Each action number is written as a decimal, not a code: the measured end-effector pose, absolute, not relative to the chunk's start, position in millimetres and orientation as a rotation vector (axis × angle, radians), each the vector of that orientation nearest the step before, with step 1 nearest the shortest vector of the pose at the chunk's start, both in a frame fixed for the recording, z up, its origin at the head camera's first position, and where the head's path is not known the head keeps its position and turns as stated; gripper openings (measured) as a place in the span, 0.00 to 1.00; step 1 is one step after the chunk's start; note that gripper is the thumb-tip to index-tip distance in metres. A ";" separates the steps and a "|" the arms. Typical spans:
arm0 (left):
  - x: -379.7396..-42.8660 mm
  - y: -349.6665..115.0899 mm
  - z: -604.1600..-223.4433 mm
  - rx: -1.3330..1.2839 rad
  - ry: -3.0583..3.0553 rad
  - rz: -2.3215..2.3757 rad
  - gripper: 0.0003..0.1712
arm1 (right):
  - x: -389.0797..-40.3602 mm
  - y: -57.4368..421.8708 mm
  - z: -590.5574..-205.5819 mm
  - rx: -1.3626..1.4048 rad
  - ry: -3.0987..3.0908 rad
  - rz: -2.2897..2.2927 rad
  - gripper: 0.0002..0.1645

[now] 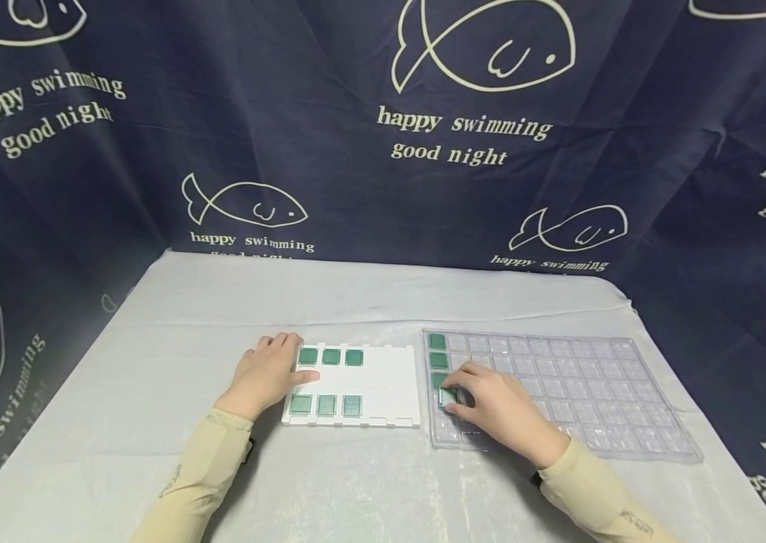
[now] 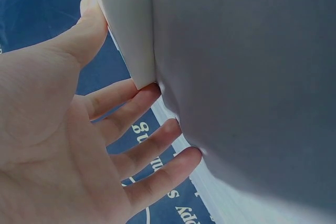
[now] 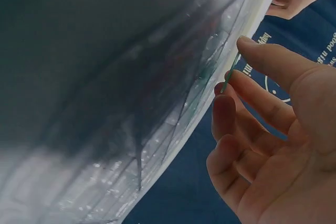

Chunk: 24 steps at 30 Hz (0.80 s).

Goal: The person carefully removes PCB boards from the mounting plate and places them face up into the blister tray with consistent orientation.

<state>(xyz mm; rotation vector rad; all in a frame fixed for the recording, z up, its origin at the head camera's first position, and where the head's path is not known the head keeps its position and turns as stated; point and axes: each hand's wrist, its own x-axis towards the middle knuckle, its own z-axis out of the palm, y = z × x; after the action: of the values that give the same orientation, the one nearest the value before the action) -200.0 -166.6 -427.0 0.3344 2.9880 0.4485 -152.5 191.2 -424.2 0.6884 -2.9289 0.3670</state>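
My right hand (image 1: 494, 400) pinches a small square green circuit board (image 1: 448, 397) by its edges between thumb and fingertips, over the left column of a clear compartment tray (image 1: 580, 400). In the right wrist view that circuit board (image 3: 231, 71) shows edge-on as a thin green line. Three more green boards (image 1: 438, 360) lie in the tray's left column, the nearest partly behind the fingers. My left hand (image 1: 266, 375) rests at the left end of a white notched plate (image 1: 390, 388). Its thumb lies on top; its fairly straight fingers (image 2: 152, 137) touch the side and the cloth.
The white plate carries three green boards (image 1: 331, 357) along its far edge and three (image 1: 326, 406) along its near edge. Plate and tray lie side by side on a white cloth-covered table (image 1: 356, 483). Dark blue fabric (image 1: 356, 188) with fish prints hangs around it.
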 end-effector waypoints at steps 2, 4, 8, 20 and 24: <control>-199.7 -166.6 -426.4 0.333 2.989 0.449 0.40 | -151.1 191.4 -425.4 0.678 -2.933 0.360 0.18; -199.6 -167.0 -426.4 0.333 2.989 0.448 0.39 | -149.9 190.9 -426.5 0.671 -2.937 0.356 0.18; -199.1 -167.2 -425.5 0.329 2.985 0.443 0.39 | -148.3 188.9 -429.1 0.664 -2.945 0.346 0.19; -199.7 -166.0 -425.3 0.331 2.984 0.426 0.39 | -148.0 187.1 -432.3 0.649 -2.963 0.378 0.20; -199.3 -166.2 -425.7 0.331 2.989 0.423 0.39 | -147.8 187.1 -431.9 0.652 -2.968 0.387 0.20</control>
<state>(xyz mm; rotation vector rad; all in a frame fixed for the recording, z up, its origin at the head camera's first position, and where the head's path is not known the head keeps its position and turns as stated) -199.3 -166.2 -425.7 0.3313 2.9889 0.4226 -147.8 187.1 -431.9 0.6516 -2.9675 0.3871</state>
